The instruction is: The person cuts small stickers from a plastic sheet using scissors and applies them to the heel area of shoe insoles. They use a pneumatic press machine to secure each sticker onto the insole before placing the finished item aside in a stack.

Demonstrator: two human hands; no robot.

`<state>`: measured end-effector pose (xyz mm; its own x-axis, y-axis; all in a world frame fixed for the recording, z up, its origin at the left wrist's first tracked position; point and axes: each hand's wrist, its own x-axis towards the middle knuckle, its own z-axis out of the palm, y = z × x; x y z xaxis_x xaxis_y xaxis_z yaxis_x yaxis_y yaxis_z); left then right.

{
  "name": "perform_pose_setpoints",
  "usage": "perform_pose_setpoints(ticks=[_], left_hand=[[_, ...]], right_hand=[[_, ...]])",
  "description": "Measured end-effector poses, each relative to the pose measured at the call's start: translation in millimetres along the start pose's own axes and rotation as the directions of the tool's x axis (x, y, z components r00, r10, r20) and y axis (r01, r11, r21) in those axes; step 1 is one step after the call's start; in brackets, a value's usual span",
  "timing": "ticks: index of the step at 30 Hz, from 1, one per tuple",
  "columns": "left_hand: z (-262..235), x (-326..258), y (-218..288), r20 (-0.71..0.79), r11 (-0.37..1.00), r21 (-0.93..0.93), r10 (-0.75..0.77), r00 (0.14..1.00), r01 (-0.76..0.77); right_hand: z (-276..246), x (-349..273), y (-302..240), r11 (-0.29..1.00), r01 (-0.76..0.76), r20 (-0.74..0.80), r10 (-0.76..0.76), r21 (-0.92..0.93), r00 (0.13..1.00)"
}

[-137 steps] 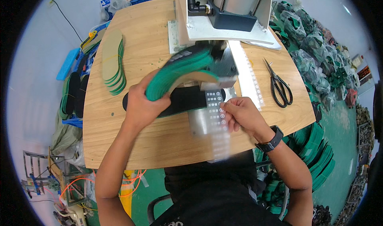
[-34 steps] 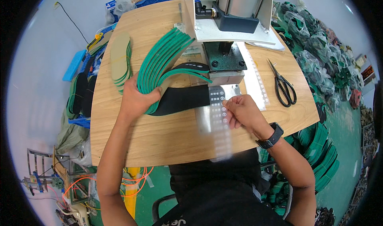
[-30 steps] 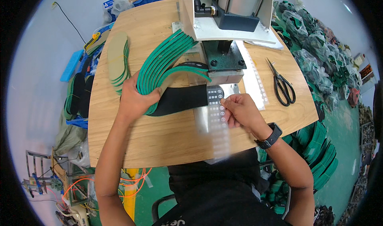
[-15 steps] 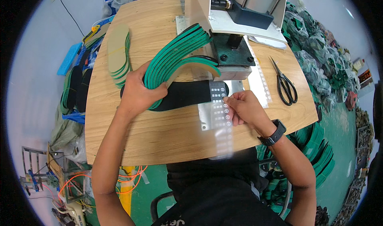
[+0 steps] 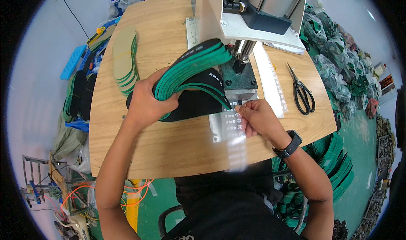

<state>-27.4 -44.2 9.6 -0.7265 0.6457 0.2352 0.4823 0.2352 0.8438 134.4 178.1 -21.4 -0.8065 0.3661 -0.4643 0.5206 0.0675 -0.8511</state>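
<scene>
My left hand (image 5: pixel 146 100) is closed round a bent stack of green-edged insoles (image 5: pixel 186 68) with black tops, some bearing small white marks. Beneath the stack a black insole (image 5: pixel 196 104) lies flat, its far end reaching under the press. The press's dark head (image 5: pixel 239 75) is lowered, its block hiding the insole's tip. A clear strip with rows of white printed marks (image 5: pixel 232 123) runs out from the block over a metal plate (image 5: pixel 215 132) and past the table edge. My right hand (image 5: pixel 262 119), with a black watch on its wrist, pinches the strip's right edge.
Black-handled scissors (image 5: pixel 303 94) lie on the right of the wooden table, beside a white printed sheet (image 5: pixel 270 83). A banded stack of beige insoles (image 5: pixel 124 56) sits at the left. Bagged green goods (image 5: pixel 334 62) are heaped on the right.
The press head has come down, showing its shiny rods. The insole stack in my left hand has shifted and flexed, its black marked tops now facing up more. My right hand keeps hold of the strip.
</scene>
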Motion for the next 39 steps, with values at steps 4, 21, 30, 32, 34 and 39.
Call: perform_pose_setpoints(ticks=[4, 21, 30, 32, 34, 39], left_hand=[[-1, 0, 1, -0.005, 0.999, 0.022, 0.029, 1.0, -0.029], [-1, -2, 3, 0.01, 0.996, 0.085, -0.033, 0.999, 0.032], [1, -2, -4, 0.011, 0.997, 0.076, 0.004, 1.0, -0.005], [2, -3, -4, 0.014, 0.997, 0.069, 0.035, 0.999, -0.035], [3, -3, -4, 0.007, 0.996, 0.056, 0.066, 0.998, -0.066], [7, -9, -8, -0.024, 0.991, 0.075, 0.117, 0.993, -0.114]], right_hand=[[-1, -1, 2, 1.0, 0.019, -0.001, -0.019, 0.024, 1.0], [-1, -15, 5, 0.994, 0.056, -0.005, -0.056, 0.09, 0.998], [-1, -10, 8, 0.996, 0.049, 0.028, -0.051, 0.075, 0.998], [0, -11, 8, 0.996, 0.052, 0.008, -0.052, 0.069, 0.999], [0, -12, 7, 0.996, 0.06, -0.003, -0.06, 0.07, 0.998], [1, -12, 16, 0.981, 0.165, 0.014, -0.167, 0.103, 0.986]])
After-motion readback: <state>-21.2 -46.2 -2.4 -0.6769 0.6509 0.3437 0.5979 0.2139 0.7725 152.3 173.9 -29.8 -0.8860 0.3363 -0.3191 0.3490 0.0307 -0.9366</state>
